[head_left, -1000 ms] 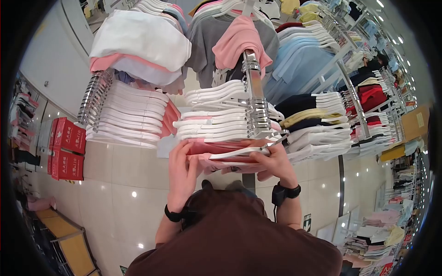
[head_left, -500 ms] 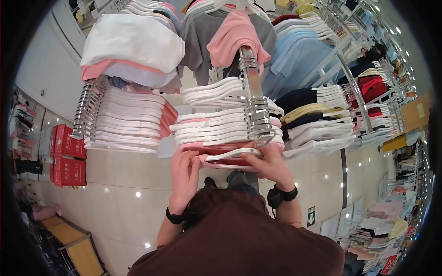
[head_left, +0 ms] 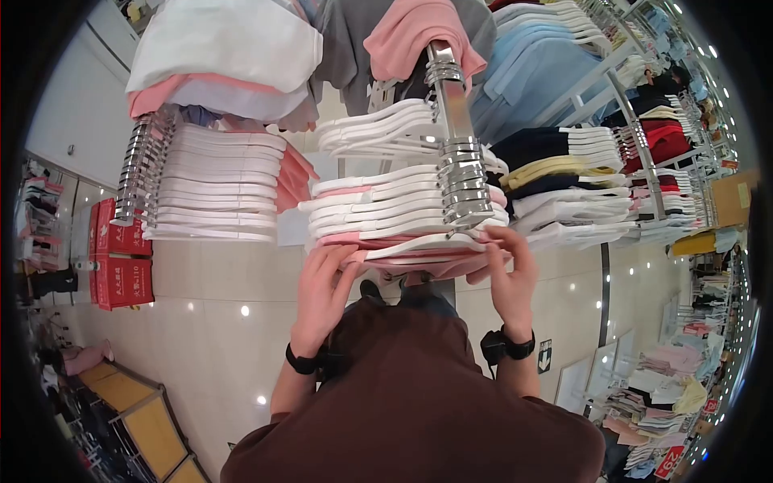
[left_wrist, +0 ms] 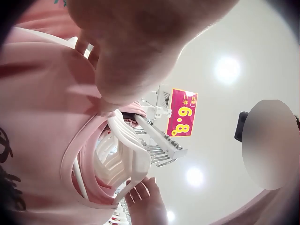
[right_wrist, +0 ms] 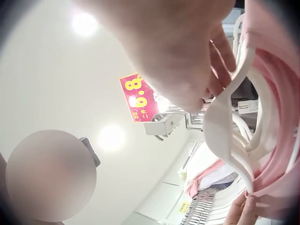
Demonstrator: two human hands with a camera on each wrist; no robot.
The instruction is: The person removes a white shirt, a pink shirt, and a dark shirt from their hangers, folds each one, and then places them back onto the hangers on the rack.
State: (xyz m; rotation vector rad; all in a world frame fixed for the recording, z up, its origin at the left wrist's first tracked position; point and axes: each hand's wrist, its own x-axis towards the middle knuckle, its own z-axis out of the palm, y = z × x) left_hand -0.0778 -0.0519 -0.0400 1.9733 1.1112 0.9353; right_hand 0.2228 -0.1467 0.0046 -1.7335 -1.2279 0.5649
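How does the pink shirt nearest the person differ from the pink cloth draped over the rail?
The front shirt hangs on a white hanger; the draped cloth lies over the metal rail. The left hand pinches the front shirt, while no hand touches the draped cloth. The front shirt bears dark lettering; the draped cloth looks plain where it shows. Both are pink.

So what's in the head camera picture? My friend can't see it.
A person's left grip pinches a pink top on a white hanger, the right grip at its other side. Behind it, more white hangers crowd a metal rail.
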